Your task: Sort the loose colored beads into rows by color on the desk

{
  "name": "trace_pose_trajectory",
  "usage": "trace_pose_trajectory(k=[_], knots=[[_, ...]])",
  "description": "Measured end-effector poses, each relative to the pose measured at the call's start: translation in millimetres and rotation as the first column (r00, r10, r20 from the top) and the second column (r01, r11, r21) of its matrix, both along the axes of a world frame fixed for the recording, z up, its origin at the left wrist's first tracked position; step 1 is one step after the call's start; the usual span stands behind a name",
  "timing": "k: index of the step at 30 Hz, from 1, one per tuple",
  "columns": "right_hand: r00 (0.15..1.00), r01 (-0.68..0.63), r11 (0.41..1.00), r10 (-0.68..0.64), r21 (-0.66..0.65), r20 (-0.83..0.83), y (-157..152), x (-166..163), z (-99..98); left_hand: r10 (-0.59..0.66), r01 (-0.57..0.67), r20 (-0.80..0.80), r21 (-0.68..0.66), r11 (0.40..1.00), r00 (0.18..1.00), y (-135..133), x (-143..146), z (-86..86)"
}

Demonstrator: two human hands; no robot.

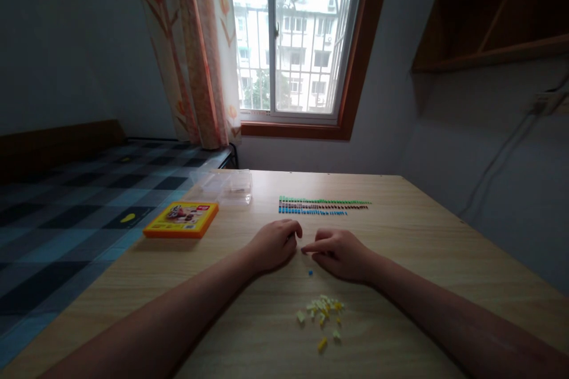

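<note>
My left hand (275,244) rests on the wooden table (422,237) with its fingers curled in; what they hold, if anything, is hidden. My right hand (340,253) lies beside it, fingertips pinched together and pointing left toward the left hand. A single small blue piece (310,273) sits on the table just below the two hands. Nearer to me lies a loose pile of several small yellow pieces (323,309). Beyond the hands, three neat rows of tiny pieces (322,205) run across the table: green, dark and blue.
An orange flat box (181,219) lies at the table's left edge, with a clear plastic box (231,186) behind it. A bed with a checked cover (66,213) is to the left. A window and curtain stand behind; a wooden shelf (493,18) hangs at upper right.
</note>
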State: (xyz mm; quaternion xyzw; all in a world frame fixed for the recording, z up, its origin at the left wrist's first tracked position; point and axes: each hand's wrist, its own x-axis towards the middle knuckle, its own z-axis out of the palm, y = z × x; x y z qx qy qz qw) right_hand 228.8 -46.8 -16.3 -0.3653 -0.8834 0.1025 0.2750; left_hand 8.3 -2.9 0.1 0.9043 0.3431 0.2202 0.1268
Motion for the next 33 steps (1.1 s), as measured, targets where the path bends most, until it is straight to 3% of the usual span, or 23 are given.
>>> trace_pose_trajectory(k=[10, 21, 26, 33], knots=[[0.999, 0.043, 0.999, -0.043, 0.007, -0.002, 5, 9, 0.8, -0.091, 0.092, -0.039, 0.015, 0.996, 0.995, -5, -2, 4.1], [0.965, 0.251, 0.966, -0.255, 0.064, 0.059, 44, 83, -0.7, -0.147, 0.147, -0.043, -0.007, 0.989, 0.988, -8, -3, 7.3], [0.935, 0.355, 0.934, -0.355, -0.023, 0.014, 54, 110, -6.5, -0.178, 0.172, -0.031, -0.149, 0.974, 0.984, -10, -1, 10.8], [0.911, 0.389, 0.906, -0.406, -0.167, -0.079, 63, 120, -16.3, -0.238, 0.222, -0.066, -0.186, 0.957, 0.969, -11, -1, 8.3]])
